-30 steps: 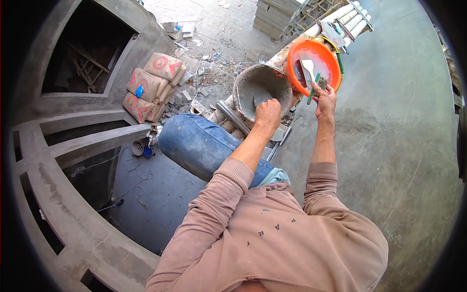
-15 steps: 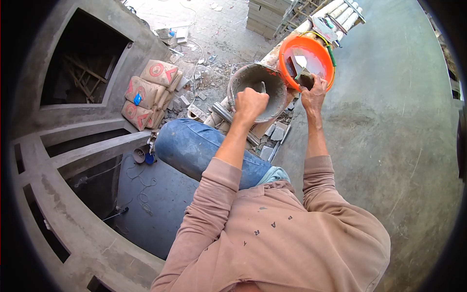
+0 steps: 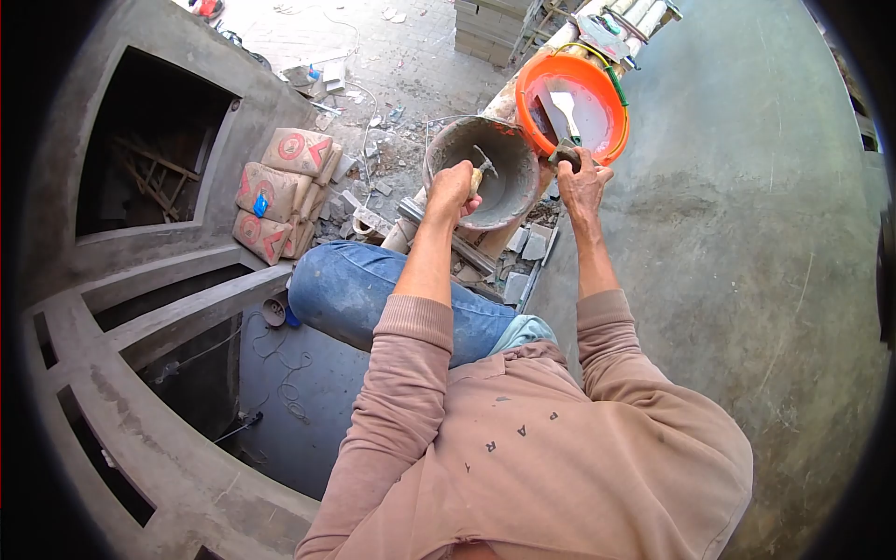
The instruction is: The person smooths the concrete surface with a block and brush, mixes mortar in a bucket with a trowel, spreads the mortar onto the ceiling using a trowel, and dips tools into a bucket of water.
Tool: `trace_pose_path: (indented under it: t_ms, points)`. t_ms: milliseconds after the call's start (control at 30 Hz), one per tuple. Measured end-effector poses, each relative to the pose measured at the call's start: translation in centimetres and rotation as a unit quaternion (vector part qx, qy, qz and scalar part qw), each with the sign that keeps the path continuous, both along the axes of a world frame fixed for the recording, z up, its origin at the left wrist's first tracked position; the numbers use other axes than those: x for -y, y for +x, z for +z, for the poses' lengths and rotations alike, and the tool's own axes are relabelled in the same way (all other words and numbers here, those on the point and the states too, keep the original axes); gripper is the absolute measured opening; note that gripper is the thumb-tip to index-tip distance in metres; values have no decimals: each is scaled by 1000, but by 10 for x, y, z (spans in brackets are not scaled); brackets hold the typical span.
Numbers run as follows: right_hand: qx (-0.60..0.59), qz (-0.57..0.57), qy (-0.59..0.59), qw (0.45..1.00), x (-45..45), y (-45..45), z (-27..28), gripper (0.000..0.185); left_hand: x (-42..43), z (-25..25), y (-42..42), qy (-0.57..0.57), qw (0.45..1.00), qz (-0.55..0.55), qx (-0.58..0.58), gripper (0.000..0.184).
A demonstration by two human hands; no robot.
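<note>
Left hand grips tan-handled tool, metal end over grey bucket, inner wall mortar-coated; right hand pinches dark piece by near rim of orange bucket; cloudy liquid, white-handled tool inside.

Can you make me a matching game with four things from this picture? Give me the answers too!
Things:
1. Left hand
2. Right hand
3. Sacks
4. Jeans

Clues:
A. blue
B. at the orange bucket, holding a dark thing
C. piled up
D. holding a tool by the grey bucket

Pairs: 1-D, 2-B, 3-C, 4-A
</note>
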State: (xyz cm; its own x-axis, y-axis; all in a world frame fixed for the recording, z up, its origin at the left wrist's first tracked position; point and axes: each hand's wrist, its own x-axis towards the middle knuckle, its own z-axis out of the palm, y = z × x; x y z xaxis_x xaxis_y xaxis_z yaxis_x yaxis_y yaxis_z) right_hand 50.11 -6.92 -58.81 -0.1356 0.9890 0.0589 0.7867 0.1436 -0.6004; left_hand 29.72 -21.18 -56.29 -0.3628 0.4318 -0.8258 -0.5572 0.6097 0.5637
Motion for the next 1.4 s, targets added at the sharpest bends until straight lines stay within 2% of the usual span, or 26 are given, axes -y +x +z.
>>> trace_pose_path:
  t_ms: [100, 167, 233, 267, 333, 367, 433, 467, 533, 600, 667, 767, 800, 900, 933, 1033, 1100, 1167, 1367, 1400]
  points:
    - [-35, -22, -38, 998, -4, -1, -1, 39, -1, -10, 6, -15, 999, -48, 5, 21]
    - [-67, -40, -62, 995, -9, 0, -3, 38, -3, 2, 5, -30, 995, -89, 14, 9]
    - [-103, -69, -84, 989, -14, -1, -3, 35, 2, 26, 4, -44, 992, -121, -17, 23]
    - [-122, -89, -118, 981, -15, -4, 5, 24, 8, 40, 2, -45, 990, -132, -36, 30]
    - [-207, -63, -233, 948, -28, 2, 3, 24, 20, 57, -3, -35, 984, -163, -64, 44]
    - [-246, -49, -288, 924, -32, 5, 2, 25, 29, 66, -8, -17, 982, -177, -71, 45]
    - [-250, -60, -204, 945, -28, 4, -6, 35, 50, 85, -26, 23, 976, -202, -85, 47]
    - [-250, -64, -163, 952, -21, 0, -5, 40, 60, 87, -38, 33, 957, -261, -120, 47]
    - [-303, -60, -182, 933, -9, -5, 9, 59, 76, 94, -56, 30, 927, -337, -164, 48]
    - [-364, -43, -262, 893, 8, -5, 38, 63, 88, 118, -63, -18, 929, -338, -152, 48]
    - [-407, -33, -319, 855, 16, -4, 35, 71, 96, 141, -59, -50, 947, -289, -135, 49]
    - [-527, 43, -468, 708, 27, -9, 54, 66, 104, 128, -56, 26, 974, -213, -75, 50]
    - [-543, 45, -487, 682, 36, -13, 67, 50, 104, 129, -54, 31, 974, -210, -75, 49]
    - [-499, 9, -492, 714, 54, -30, 90, 37, 99, 137, -49, 41, 971, -220, -80, 47]
    - [-476, 16, -463, 748, 58, -35, 88, 32, 98, 137, -50, 39, 967, -236, -83, 45]
    - [-325, 115, -310, 886, 66, -45, 89, 35, 95, 138, -46, 37, 962, -249, -108, 42]
    - [-243, 177, -156, 941, 67, -45, 90, 37, 93, 138, -42, 39, 964, -237, -118, 41]
    - [-152, 234, 3, 960, 70, -47, 92, 39, 93, 140, -41, 42, 968, -218, -117, 41]
    - [-201, 206, -86, 954, 83, -60, 114, 39, 99, 132, -38, 70, 947, -224, -222, 42]
    - [-190, 215, -71, 955, 85, -62, 115, 38, 99, 133, -37, 79, 944, -226, -227, 42]
